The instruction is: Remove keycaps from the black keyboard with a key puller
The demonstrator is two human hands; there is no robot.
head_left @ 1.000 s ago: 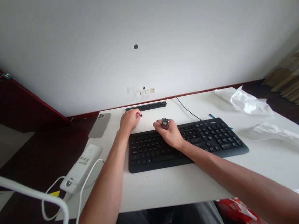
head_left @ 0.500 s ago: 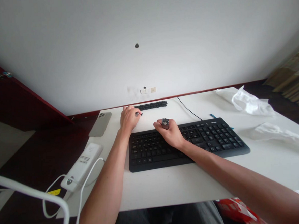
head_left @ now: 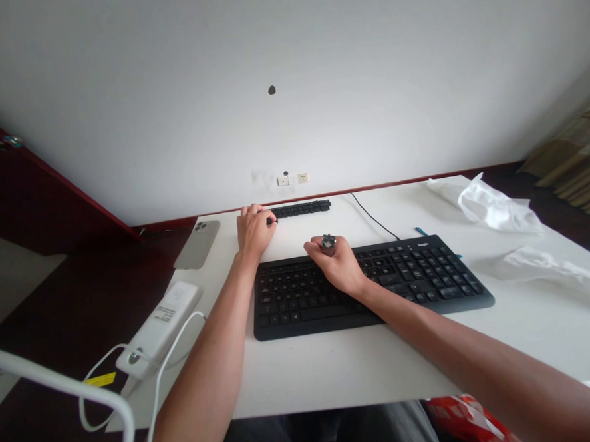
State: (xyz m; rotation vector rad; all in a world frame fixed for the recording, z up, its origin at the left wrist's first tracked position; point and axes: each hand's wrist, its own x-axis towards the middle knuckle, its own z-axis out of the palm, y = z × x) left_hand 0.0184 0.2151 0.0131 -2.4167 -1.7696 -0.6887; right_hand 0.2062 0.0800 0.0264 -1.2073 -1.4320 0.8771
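Note:
My left hand (head_left: pixel 256 231) is at the left end of a row of small black keycaps (head_left: pixel 301 209). Its fingers are bent and pinch a small dark piece, seemingly a keycap (head_left: pixel 271 220), beside the row. My right hand (head_left: pixel 338 265) is a fist around a dark tool with a grey end (head_left: pixel 328 241) that points up; the rest of the tool is hidden in the palm. That fist rests over the upper middle of a black keyboard (head_left: pixel 321 323), covering some of its keys.
A phone (head_left: pixel 198 245) and a white power strip (head_left: pixel 159 329) with white cables lie on the left of the white table (head_left: pixel 304 374). Crumpled white plastic (head_left: pixel 499 208) is at the right. A blue stick (head_left: pixel 420 231) lies behind the keyboard, near its black cable (head_left: pixel 374 215).
My left hand has shifted slightly, bringing the small dark piece back and left against the end of the keycap row. My right hand stays nearly still with the tool.

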